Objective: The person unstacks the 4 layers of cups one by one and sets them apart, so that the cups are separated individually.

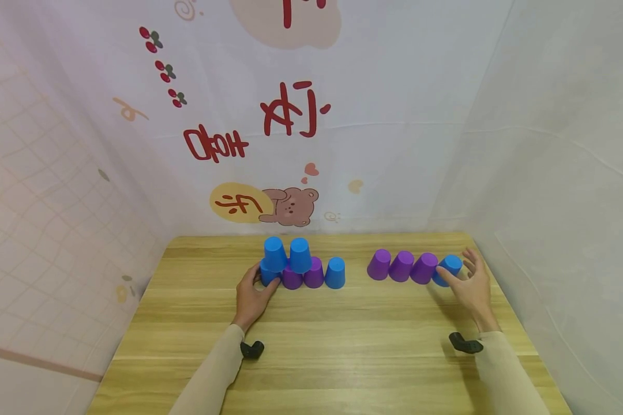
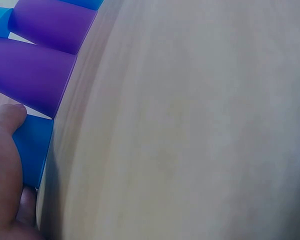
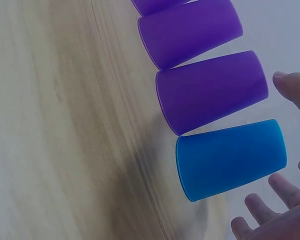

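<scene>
At the left of the table, my left hand [image 1: 254, 295] holds the end blue cup [image 1: 270, 276] of an upside-down row, its thumb [image 2: 12, 117] across the cup's near side in the left wrist view. Beside that cup stand two purple cups [image 1: 314, 273] and another blue cup [image 1: 335, 274]. Two more blue cups [image 1: 300, 255] sit upside down on top, over the row's left part. On the right, my right hand [image 1: 472, 288] has its fingers spread around a blue cup [image 3: 232, 160], with gaps showing between thumb and cup. Three purple cups [image 1: 402, 267] continue that row leftward.
Both rows stand toward the back of the wooden table [image 1: 374, 346], with a gap between them. A white printed curtain [image 1: 394, 144] hangs behind the table and along both sides. Dark wrist mounts [image 1: 465, 343] sit at both sleeves.
</scene>
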A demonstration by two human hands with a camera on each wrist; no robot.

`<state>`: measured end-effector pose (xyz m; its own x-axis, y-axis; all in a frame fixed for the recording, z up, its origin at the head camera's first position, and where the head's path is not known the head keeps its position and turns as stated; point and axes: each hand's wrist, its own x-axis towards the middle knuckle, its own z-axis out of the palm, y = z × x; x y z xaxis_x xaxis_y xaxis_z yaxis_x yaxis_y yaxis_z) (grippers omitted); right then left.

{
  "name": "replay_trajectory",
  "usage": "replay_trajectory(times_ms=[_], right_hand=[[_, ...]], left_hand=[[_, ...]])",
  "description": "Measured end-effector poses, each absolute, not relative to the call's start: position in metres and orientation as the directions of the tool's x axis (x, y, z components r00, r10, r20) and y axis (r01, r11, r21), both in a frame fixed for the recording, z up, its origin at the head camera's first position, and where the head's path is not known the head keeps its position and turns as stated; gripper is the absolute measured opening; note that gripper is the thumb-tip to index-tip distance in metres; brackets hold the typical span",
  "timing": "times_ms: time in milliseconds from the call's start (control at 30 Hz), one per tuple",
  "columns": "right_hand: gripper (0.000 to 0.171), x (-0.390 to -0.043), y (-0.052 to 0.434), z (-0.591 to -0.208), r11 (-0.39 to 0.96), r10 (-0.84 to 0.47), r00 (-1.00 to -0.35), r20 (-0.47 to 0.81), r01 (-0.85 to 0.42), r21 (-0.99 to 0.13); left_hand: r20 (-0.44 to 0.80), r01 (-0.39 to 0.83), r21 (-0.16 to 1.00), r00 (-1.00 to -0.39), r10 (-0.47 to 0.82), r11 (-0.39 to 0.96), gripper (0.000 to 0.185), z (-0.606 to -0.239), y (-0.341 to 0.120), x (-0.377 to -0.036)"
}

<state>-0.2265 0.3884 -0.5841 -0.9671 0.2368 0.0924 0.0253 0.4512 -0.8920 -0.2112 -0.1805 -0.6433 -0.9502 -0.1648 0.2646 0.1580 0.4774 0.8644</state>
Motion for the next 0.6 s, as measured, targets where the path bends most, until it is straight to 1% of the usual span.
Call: replay_trajectory(times_ms=[300,600], right_hand=[[0.109,-0.224,0.393,-0.576,0.461,0.232,-0.966,0.119,0.002,-0.887],[0.108,-0.225,0.389,-0.554,0.486,0.216,-0.962,0.166,-0.042,-0.873]], left_hand=[[0.262,0.155,0.863,-0.951,-0.164,0.48,0.07,-0.644,-0.181,-0.211],[0.265,0.164,0.869,-0.951,-0.159,0.467,0.071,-0.644,-0.181,-0.212]])
